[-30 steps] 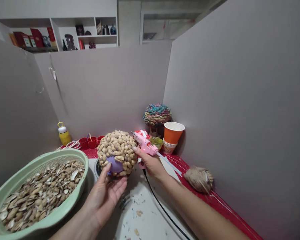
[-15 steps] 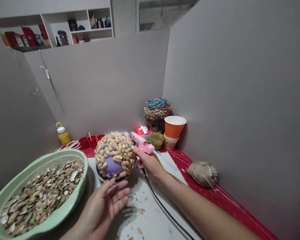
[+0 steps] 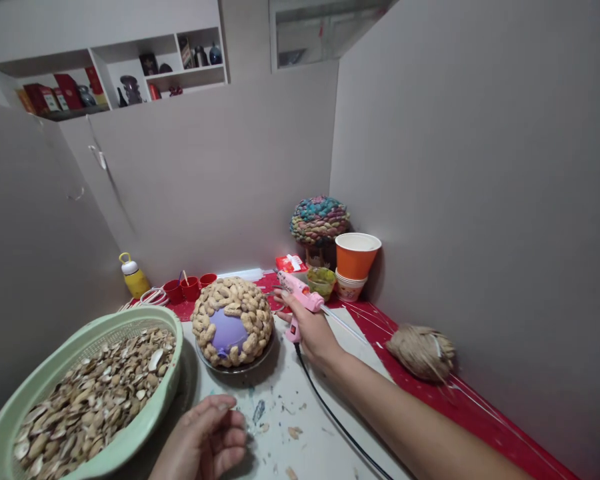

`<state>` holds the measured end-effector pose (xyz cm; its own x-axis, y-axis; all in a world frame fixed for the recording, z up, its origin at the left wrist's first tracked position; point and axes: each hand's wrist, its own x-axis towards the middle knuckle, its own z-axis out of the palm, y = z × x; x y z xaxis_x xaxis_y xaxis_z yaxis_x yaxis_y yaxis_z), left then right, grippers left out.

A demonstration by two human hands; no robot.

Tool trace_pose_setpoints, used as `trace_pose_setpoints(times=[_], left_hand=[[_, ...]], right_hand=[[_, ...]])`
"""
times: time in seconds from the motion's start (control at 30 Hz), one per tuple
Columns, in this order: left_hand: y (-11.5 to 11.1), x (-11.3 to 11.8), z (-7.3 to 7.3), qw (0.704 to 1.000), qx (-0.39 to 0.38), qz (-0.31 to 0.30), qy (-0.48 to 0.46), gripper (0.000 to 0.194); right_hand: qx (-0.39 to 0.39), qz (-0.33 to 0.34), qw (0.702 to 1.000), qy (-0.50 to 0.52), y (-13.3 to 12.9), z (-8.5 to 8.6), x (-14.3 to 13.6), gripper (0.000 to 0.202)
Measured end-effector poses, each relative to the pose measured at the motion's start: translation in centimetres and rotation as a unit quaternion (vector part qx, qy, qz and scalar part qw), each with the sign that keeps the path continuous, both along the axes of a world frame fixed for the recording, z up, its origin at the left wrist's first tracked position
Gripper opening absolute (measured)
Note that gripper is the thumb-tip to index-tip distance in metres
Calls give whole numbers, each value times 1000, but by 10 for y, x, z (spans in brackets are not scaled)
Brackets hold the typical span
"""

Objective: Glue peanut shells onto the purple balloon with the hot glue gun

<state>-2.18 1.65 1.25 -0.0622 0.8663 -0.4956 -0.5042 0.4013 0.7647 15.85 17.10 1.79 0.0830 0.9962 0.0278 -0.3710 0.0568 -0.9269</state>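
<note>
My right hand [image 3: 310, 330] is wrapped around the handle of a pink hot glue gun [image 3: 300, 293], with a clear glue stick out of its back and a black cord below. Left of its nozzle, a purple balloon [image 3: 229, 330] covered in whole peanuts [image 3: 245, 293] rests on a round dish [image 3: 225, 368]. A bare purple patch faces me, ringed by peanuts. My left hand [image 3: 207, 437] hovers over the white board in front of the dish, loosely curled, with nothing visible in it. It touches neither balloon nor dish.
A green basket [image 3: 173, 360] of nutshells stands at left. Behind are a yellow bottle [image 3: 136, 280], red cups [image 3: 191, 289], a multicoloured domed craft piece [image 3: 319, 220] and an orange paper cup [image 3: 356, 260]. A twine ball [image 3: 421, 352] lies by the right wall.
My left hand has drawn back from the balloon toward me, its fingers more curled. My right hand and the glue gun have moved slightly right, away from the peanuts.
</note>
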Motion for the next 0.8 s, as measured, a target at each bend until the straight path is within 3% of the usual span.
trace_pose_setpoints(times=[0.17,0.27,0.33,0.57,0.8], left_hand=[[2,-19,-10,995,3,82,61,11],[7,-21,-10,985,5,138,106,3],[13,-20,-9,980,16,156,123,10],[39,-16,-2,978,70,151,128,16],[36,-11,7,975,74,160,134,16]], right_hand=[[-45,-10,998,44,6,-4,0,49],[-70,3,996,59,6,-6,-3,41],[-79,16,994,69,6,-5,-5,33],[-96,49,991,74,7,2,-6,20],[-105,74,991,22,6,4,-7,24]])
